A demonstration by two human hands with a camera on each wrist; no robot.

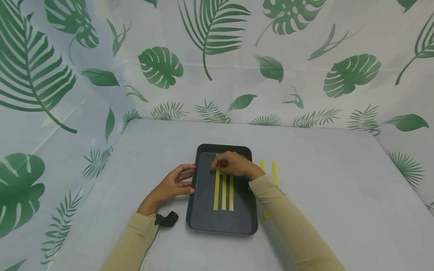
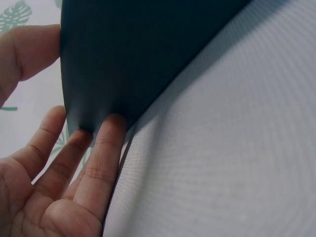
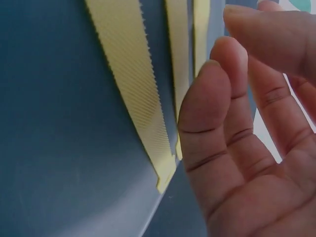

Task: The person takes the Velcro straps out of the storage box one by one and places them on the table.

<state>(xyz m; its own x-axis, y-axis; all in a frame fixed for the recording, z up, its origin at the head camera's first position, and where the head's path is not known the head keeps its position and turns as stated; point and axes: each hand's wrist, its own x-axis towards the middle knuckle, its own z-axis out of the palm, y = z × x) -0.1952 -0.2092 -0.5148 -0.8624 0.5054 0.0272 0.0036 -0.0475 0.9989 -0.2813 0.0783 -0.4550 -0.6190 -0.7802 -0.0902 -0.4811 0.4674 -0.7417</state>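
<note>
A dark grey rectangular tray lies on the table, its long side pointing away from me. Inside it, three yellow strips run lengthwise side by side; the closest strip in the right wrist view has a finely toothed edge. My left hand is at the tray's left side, its fingertips touching the outer wall. Over the far half of the strips hovers my right hand, fingers loosely bent with nothing between them. It hides part of the strips' far ends.
More yellow strips lie on the white tabletop just right of the tray, partly covered by my right forearm. A black wrist camera sits at my left wrist. Leaf-patterned cloth encloses the table's back and sides.
</note>
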